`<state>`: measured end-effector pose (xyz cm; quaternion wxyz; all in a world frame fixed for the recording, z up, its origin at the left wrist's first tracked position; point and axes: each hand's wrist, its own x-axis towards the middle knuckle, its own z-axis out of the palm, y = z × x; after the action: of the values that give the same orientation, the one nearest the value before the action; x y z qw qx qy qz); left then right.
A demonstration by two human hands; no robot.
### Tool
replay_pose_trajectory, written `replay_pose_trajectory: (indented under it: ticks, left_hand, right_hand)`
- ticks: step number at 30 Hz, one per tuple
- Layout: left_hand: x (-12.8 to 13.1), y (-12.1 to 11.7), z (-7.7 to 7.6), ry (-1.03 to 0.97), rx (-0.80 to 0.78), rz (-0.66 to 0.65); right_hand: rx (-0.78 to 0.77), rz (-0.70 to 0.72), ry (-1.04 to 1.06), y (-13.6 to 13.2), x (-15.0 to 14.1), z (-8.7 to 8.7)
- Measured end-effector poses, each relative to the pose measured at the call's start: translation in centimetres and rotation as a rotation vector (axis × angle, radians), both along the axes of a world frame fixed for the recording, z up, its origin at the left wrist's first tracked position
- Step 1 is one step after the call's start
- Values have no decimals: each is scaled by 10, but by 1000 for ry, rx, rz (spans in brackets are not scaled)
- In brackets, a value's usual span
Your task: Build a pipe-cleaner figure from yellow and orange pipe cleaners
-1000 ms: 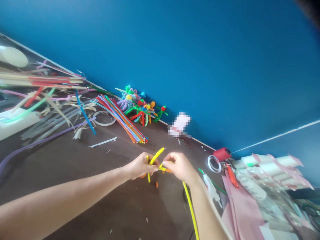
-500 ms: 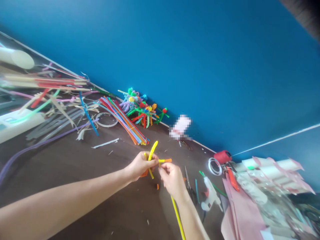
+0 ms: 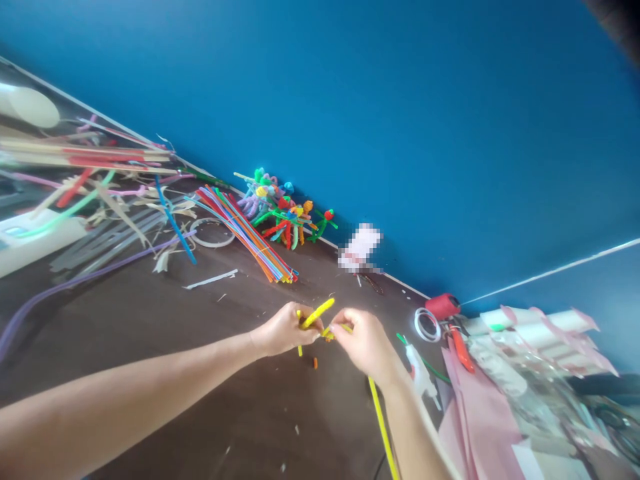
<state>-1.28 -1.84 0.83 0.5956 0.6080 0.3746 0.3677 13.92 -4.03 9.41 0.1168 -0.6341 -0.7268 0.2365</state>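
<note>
My left hand (image 3: 284, 330) and my right hand (image 3: 363, 340) are close together above the dark wooden table (image 3: 210, 393). Both grip a yellow pipe cleaner (image 3: 318, 313) bent into a small figure. Its end sticks up between my hands. A long yellow pipe cleaner stem (image 3: 383, 420) runs down from under my right hand. A small orange pipe cleaner piece (image 3: 315, 363) lies on the table below my hands. My fingers hide the twisted middle.
A fan of coloured pipe cleaners (image 3: 245, 237) and finished pipe cleaner figures (image 3: 285, 213) lie along the blue wall. A glue gun (image 3: 417, 370), red spool (image 3: 443, 307) and pink sheets (image 3: 475, 420) sit to the right. Plastic strips and a white power strip (image 3: 40, 240) lie left.
My right hand has moved back up against my left hand, and the yellow end now tilts to the right. The orange tip seen earlier is hidden behind my fingers.
</note>
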Motion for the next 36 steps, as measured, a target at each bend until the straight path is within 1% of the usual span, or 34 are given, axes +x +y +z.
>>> replay_pose_trajectory:
  ticks: [3,6,8,11,14,17,19,22,24,27,29,31,34,36]
  left_hand:
    - [-2,0,-3,-96,-151,-77]
    - [-3,1,-6,-244,-294,-97]
    - [-2,1,-7,-339,-365,-95]
    - [-1,3,-8,-413,-380,-32]
    - [2,4,-8,-382,-335,68]
    - [5,2,-8,-293,-293,150]
    - [6,1,-8,-235,-261,184]
    - [5,1,-9,-134,-184,203]
    - [4,2,-9,-64,-96,193]
    - [3,2,-7,46,48,163]
    - [2,1,-4,100,96,123]
    - [1,0,-1,95,77,43]
    - [-1,-1,-1,-18,-69,-83]
    - [-2,-1,-2,-130,-178,-108]
  right_hand:
    - [-226,-19,243,13,11,-6]
    - [-394,-41,477,20,18,-20]
    - [-450,-49,622,20,19,-32]
    - [-436,-94,740,14,13,-47]
    - [-336,-145,713,4,3,-54]
    - [-245,-184,564,-6,-7,-53]
    - [-174,-169,434,-13,-12,-50]
    - [-3,-107,222,-20,-15,-42]
    - [90,-80,76,-24,-15,-35]
    - [146,-52,-79,-25,-12,-23]
    - [146,-48,-122,-22,-8,-15]
    - [98,-55,-89,-16,-2,-9]
    - [-69,-53,130,-2,9,-8]
    - [-205,-69,316,5,15,-13]
